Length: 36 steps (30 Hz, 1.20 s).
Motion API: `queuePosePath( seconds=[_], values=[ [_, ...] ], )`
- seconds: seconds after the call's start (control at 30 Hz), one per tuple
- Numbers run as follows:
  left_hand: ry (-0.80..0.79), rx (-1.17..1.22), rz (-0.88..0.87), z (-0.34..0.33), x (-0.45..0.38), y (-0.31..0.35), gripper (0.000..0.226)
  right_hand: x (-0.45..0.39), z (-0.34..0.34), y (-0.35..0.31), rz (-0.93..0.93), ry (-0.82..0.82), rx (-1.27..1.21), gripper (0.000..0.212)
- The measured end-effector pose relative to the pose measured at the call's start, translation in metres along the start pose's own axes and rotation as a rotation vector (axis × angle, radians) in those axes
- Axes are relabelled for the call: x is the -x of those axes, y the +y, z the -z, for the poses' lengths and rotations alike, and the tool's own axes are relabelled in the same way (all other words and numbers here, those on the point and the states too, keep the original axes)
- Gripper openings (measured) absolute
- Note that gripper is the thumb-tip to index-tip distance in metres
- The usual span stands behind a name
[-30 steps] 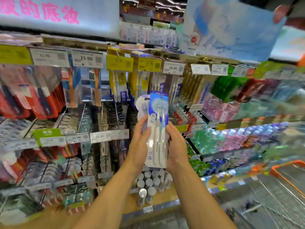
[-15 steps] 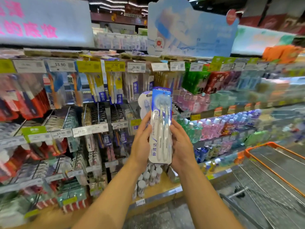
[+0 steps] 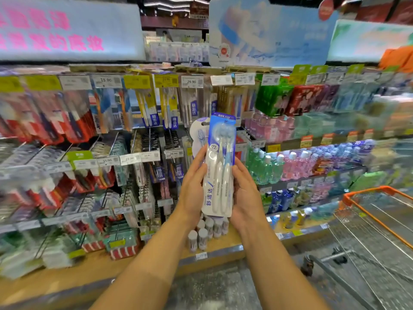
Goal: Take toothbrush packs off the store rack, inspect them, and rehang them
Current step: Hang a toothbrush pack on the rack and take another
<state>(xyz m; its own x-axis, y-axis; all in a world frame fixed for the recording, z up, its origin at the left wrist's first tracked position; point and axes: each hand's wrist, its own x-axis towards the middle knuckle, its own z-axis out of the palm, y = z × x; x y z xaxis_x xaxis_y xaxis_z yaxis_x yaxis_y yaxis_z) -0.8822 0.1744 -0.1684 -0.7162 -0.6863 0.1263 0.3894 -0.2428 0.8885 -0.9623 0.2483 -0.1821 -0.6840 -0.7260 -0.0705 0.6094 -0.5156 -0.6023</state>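
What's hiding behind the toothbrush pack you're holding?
Behind the toothbrush pack peeks a round white pack and small capped bottles below. The rack directly behind it is covered.

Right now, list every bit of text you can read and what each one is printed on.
"72": round badge on the toothbrush pack held by the left hand and right hand.
"舒适达": lower left of that pack.
"15.90": price tag on the top rail.
"29.90": price tag on the top rail.
"22.50": price tag on the middle rail.
Pink sign characters, other tags: too blurred.
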Motion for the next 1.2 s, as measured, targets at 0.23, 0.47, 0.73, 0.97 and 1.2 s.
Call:
queuePosePath(
  seconds=[0.23,0.47,0.73,0.97,1.2],
  values=[
    [0.01,-0.098,-0.054,0.021,0.008,0.021,0.041,0.006,-0.024,0.021,0.012,-0.035,-0.04,0.035],
    [0.062,-0.152,-0.101,0.082,0.026,0.062,0.04,0.021,-0.073,0.069,-0.023,-0.081,0.015,0.029],
    [0.186,-0.25,-0.22,0.196,0.07,0.132,0.039,0.043,-0.16,0.17,-0.155,-0.17,0.088,0.03],
    [0.341,-0.282,-0.285,0.291,0.107,0.196,0.038,0.061,-0.244,0.259,-0.282,-0.24,0.092,0.028],
    [0.448,-0.229,-0.313,0.362,0.139,0.25,0.034,0.081,-0.31,0.331,-0.359,-0.338,0.09,0.027]
  ],
)
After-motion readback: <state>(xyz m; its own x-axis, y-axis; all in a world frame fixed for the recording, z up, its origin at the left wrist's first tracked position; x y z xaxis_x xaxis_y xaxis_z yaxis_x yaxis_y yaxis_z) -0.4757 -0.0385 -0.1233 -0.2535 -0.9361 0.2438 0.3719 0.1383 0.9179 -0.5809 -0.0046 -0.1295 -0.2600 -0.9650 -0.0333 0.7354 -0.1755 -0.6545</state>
